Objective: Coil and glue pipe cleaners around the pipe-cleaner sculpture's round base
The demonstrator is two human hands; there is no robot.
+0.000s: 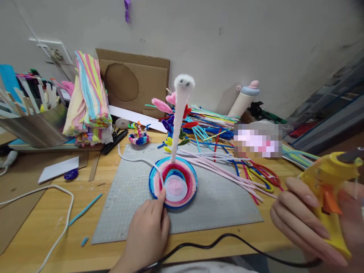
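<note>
A round coil dish (194, 182) of blue, white, pink and red pipe cleaners sits on the grey cutting mat (222, 216). From its back edge rises a tall white fuzzy stalk (178, 121), whose rounded top has two dark eyes. My left hand (149, 225) is at the dish's near-left side, fingers curled, its index fingertip pinning the end of a white pipe cleaner (139, 160) against the dish. That strip trails off to the left across the mat. At far right, my right hand (298, 218) is wrapped around a yellow hot glue gun (338, 170) with an orange trigger, held above the table edge.
A black cord (204, 246) runs along the front edge. Behind the dish lie loose pipe cleaners (210, 129) and yellow-and-red-handled scissors (264, 176). Bundled pipe cleaners (91, 91), a metal holder of sticks (42, 129), cardboard (153, 76) and a bottle (243, 100) stand at the back.
</note>
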